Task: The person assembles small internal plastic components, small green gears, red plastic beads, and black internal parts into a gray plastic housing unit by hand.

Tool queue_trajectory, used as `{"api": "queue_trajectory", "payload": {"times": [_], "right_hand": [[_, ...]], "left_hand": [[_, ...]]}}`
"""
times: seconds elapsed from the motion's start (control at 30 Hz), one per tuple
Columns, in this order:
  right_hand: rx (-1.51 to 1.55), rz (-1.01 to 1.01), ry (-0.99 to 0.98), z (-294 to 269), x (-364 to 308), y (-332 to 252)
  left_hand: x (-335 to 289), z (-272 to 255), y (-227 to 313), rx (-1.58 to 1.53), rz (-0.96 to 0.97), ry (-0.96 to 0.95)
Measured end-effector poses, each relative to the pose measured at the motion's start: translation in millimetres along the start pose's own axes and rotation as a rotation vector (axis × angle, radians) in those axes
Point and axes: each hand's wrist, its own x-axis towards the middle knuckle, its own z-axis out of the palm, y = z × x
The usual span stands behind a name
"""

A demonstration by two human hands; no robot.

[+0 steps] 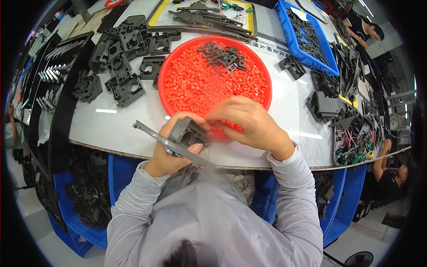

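Left hand [163,153] clamped round a dark-grey plastic housing [181,128], partly finger-hidden, at the near side of the red basin [162,84], right hand [251,124] close alongside, fingertips blurred, can't tell if they're pinching

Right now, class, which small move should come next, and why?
Probably guide the right hand to the gray part: the left hand grips it beside the red basin, and the right hand, partly blurred, is close by.

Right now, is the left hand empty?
No, the left hand holds a dark grey plastic part between its thumb and fingers.
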Motion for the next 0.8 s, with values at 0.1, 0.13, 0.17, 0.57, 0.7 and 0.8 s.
{"api": "queue_trajectory", "payload": {"times": [0.1,0.13,0.17,0.57,0.7,0.8], "right_hand": [[-0.018,-0.016,0.021,3.0,-0.9,-0.9],[-0.009,-0.025,0.036,3.6,-1.2,-0.5],[0.0,-0.034,0.05,4.0,-1.8,0.0],[0.014,-0.011,0.008,4.9,-6.6,6.6],[-0.017,-0.027,-0.039,4.4,-7.6,9.5],[-0.043,0.098,0.054,-5.5,-8.6,15.4]], "left_hand": [[0.0,1.1,1.6,-0.031,0.008,0.02],[0.7,1.7,2.5,-0.046,0.012,0.035],[1.1,2.1,3.2,-0.043,0.011,0.031],[2.2,1.4,4.7,-0.021,-0.007,0.053],[2.4,0.8,4.6,-0.045,-0.01,0.053],[2.4,-0.7,5.2,-0.056,-0.019,0.059]]}}
